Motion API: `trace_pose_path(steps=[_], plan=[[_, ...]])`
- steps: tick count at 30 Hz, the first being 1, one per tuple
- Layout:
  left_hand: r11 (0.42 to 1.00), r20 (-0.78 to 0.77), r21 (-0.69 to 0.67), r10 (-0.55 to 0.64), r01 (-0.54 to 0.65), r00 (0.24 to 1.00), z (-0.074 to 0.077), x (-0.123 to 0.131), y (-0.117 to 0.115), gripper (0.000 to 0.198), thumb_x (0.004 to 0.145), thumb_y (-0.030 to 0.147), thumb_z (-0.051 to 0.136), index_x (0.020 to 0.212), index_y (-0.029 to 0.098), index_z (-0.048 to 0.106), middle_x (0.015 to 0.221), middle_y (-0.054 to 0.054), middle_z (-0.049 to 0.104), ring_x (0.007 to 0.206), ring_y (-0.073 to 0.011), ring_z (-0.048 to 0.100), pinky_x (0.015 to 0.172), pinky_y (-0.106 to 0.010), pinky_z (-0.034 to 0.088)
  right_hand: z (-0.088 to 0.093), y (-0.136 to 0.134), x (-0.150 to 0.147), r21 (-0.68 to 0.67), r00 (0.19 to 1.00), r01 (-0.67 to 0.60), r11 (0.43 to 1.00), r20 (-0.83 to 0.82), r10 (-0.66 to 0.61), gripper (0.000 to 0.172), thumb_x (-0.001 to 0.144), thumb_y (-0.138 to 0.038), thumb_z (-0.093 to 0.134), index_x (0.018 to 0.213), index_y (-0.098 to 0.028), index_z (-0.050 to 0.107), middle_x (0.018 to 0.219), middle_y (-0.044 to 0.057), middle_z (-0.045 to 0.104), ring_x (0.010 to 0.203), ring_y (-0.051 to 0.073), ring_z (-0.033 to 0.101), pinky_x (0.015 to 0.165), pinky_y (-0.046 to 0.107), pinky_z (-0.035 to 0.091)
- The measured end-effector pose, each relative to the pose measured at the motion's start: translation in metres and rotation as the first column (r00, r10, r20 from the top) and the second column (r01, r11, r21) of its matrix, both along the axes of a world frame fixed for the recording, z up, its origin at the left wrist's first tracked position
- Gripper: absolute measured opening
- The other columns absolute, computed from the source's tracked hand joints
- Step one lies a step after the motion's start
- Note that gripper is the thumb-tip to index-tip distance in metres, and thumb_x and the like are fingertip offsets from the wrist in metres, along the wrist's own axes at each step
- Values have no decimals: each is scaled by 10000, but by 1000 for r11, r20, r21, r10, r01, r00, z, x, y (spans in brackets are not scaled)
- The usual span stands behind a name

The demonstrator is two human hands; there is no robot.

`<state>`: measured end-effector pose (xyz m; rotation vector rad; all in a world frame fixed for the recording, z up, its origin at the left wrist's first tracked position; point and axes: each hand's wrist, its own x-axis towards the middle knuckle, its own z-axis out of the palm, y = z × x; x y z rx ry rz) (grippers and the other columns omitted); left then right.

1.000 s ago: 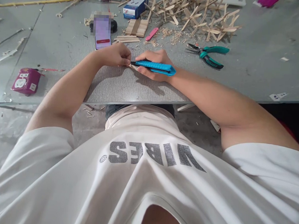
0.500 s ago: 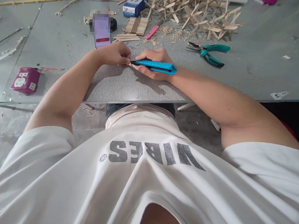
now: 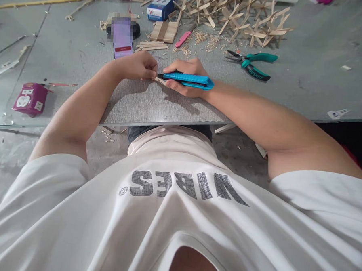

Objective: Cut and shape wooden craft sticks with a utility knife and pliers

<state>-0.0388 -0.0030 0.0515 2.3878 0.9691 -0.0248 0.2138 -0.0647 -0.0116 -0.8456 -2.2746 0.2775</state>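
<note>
While the left hand [image 3: 142, 65] pinches the end of a thin wooden stick [image 3: 160, 81] between thumb and curled fingers, the right hand [image 3: 187, 66] has its fingers wrapped round a blue utility knife [image 3: 186, 79], the black tip pointing towards the left fingertips. The stick lies in the narrow gap between the two hands, slanting from the left fingertips to the right thumb, near the front edge of the grey table [image 3: 158, 108]; its far end (partly covered by the right hand) cannot be made out, nor can I tell whether the blade is touching the wood. Just beyond the left hand a phone [image 3: 123, 39] leans against a dark round object, its screen lit. To the right of it are a few loose flat sticks [image 3: 152, 46], and behind those a banded bundle of sticks [image 3: 163, 31], with a blue and white box [image 3: 162, 7] farther back. A pink-handled tool [image 3: 183, 39] rests beside small heaps of wood shavings [image 3: 201, 37], and past them spreads a pile of star-shaped stick assemblies [image 3: 232, 19]. Green and black pliers [image 3: 253, 66] lie with handles spread, beyond the right forearm. Over on the left, well apart from both hands, sits a magenta socket block [image 3: 31, 99].
</note>
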Motion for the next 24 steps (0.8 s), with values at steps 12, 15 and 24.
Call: trace_pose_path(steps=[12, 15, 24], plan=[[979, 134, -192, 91, -64, 987, -2, 1, 5, 541, 844, 824, 574, 733, 305, 676, 595, -30, 617, 731, -177, 413, 756, -452, 375, 1, 3, 0, 21, 998, -67, 998, -7, 67, 694, 1004, -844, 447, 1209, -247, 738, 946, 67, 819, 812, 211, 717, 808, 361, 588], [986, 108, -160, 74, -56, 991, -2, 1, 3, 470, 820, 774, 630, 733, 313, 668, 588, 9, 602, 690, -151, 406, 720, -416, 380, 1, 2, 0, 15, 997, -70, 997, -18, 70, 664, 1011, -826, 464, 1207, -256, 743, 951, 65, 808, 826, 240, 735, 821, 395, 603], [1000, 73, -5, -7, 7, 997, -5, -3, 1, 442, 860, 682, 715, 750, 255, 678, 635, 35, 635, 686, -112, 475, 729, -353, 405, 1, 1, -1, -41, 995, -79, 996, -57, 76, 600, 990, -809, 545, 1174, -264, 715, 967, 62, 801, 836, 249, 733, 828, 406, 583]])
